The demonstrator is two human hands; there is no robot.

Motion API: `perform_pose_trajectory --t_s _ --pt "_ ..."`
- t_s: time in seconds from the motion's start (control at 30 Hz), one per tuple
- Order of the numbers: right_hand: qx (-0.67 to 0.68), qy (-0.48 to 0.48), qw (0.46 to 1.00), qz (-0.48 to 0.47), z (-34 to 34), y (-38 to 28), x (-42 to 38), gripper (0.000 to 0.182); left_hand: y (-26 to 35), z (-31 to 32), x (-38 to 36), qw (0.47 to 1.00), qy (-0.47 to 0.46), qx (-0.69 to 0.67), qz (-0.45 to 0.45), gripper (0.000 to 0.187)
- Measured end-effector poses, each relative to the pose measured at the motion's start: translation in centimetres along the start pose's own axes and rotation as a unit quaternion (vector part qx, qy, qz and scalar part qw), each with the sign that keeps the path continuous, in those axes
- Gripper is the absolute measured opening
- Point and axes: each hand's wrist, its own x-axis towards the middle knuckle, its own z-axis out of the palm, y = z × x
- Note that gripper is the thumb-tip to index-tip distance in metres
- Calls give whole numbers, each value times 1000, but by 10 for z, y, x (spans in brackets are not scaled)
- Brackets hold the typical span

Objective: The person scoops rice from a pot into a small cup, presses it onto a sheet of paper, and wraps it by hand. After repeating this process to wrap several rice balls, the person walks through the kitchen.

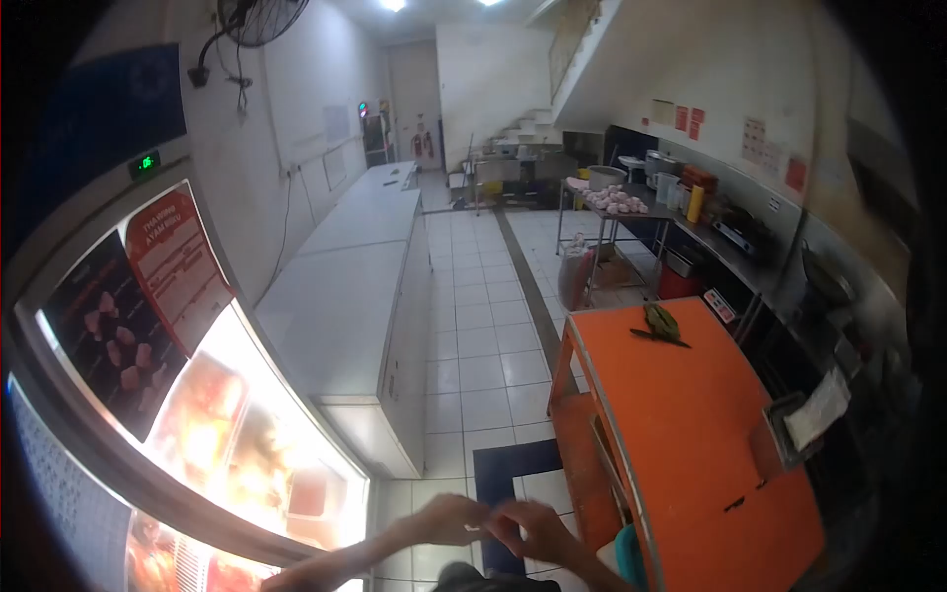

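Both hands meet in front of the body at the bottom centre, above the tiled floor. My left hand is closed, its fingertips touching those of the other hand. A small pale bit shows near its fingers, too small to name. My right hand is closed too, its fingers bent in toward the left one. What they pinch, if anything, cannot be made out. The orange table is to the right of them, and a lit display fridge stands to the left.
White chest freezers line the left wall. Dark green leaves lie on the orange table, with a metal container at its right edge. Farther back, a steel table holds pale pink lumps. A blue mat lies on the floor.
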Motion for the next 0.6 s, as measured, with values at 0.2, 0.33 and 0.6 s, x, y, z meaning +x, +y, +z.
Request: perform_pose_trajectory --t_s 0.2,0.33,0.6 --pt "-100 -82 981 -143 -91 111 186 21 -62 -203 8 968 211 137 -1 54" --pt "-200 8 979 29 -169 205 191 17 -125 -270 -47 878 407 125 -221 52" --pt "-331 189 887 260 -257 324 225 31 -255 -430 136 881 433 160 -102 42"
